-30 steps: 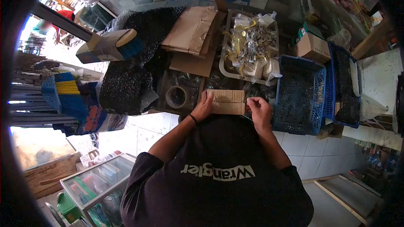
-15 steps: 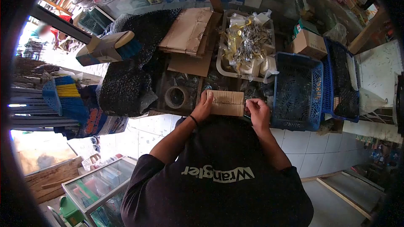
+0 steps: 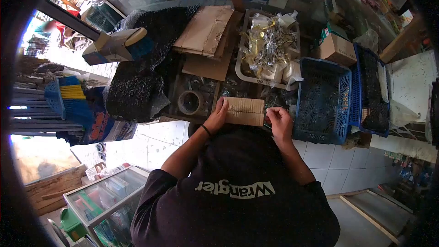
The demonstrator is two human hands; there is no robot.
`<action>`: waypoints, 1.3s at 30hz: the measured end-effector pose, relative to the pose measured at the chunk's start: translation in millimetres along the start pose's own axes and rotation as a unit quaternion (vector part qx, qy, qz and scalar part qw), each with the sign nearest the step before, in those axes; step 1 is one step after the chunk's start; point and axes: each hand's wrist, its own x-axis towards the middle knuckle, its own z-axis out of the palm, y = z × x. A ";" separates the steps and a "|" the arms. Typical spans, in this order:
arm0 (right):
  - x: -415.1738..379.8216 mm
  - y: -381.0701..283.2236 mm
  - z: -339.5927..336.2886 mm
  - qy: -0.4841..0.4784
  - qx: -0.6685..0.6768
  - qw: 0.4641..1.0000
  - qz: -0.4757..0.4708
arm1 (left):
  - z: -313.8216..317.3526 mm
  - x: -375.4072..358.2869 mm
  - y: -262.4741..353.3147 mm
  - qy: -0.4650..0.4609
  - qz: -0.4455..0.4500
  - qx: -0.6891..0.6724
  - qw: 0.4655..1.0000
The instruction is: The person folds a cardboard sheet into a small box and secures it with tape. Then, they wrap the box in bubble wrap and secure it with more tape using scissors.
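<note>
A small brown piece of corrugated cardboard (image 3: 245, 111) lies level in front of my chest. My left hand (image 3: 216, 116) is closed on its left end, the thumb on top. At its right end my right hand (image 3: 279, 121) is closed, the fingers pinched together beside the edge; what they hold, if anything, is too small to make out. Just beyond the cardboard stands a white tray (image 3: 239, 74) heaped with silvery and golden pieces in clear plastic. A roll of tape (image 3: 190, 102) sits to the left of my left hand.
Flat cardboard sheets (image 3: 203, 32) are stacked beyond the tape. Black bubble wrap (image 3: 137, 80) and a brush (image 3: 114, 46) are at the left. To the right are a blue basket (image 3: 322, 100) and a small carton (image 3: 337, 49). A glass case (image 3: 107, 196) stands at the lower left.
The view has shifted slightly. Both hands keep nearly the same place around the cardboard, with no clear change in how they hold it.
</note>
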 end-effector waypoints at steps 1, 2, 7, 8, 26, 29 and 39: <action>-1.0 -0.7 1.1 0.001 0.012 1.000 0.002 | -1.6 0.1 -11.3 -0.013 0.043 0.049 0.998; -1.2 -1.4 1.7 0.005 0.009 1.000 0.000 | -2.5 2.7 -21.4 -0.025 0.087 0.098 0.991; -0.7 -4.8 5.3 0.020 -0.015 1.000 -0.012 | -4.5 11.4 -42.1 -0.049 0.094 0.081 0.991; -1.9 -6.1 4.9 0.019 -0.010 1.000 -0.008 | -4.2 10.6 -40.7 -0.048 0.111 0.104 0.987; -2.3 -0.2 -3.1 -0.002 0.007 1.000 0.004 | 10.4 6.2 -7.1 0.016 -0.059 -0.088 0.994; -0.7 -0.4 -5.4 -0.006 -0.022 1.000 -0.005 | 8.5 2.5 8.9 0.015 -0.069 -0.105 0.992; -4.6 -2.6 -7.6 -0.007 0.011 1.000 0.002 | 12.2 6.7 6.6 0.012 -0.056 -0.060 0.997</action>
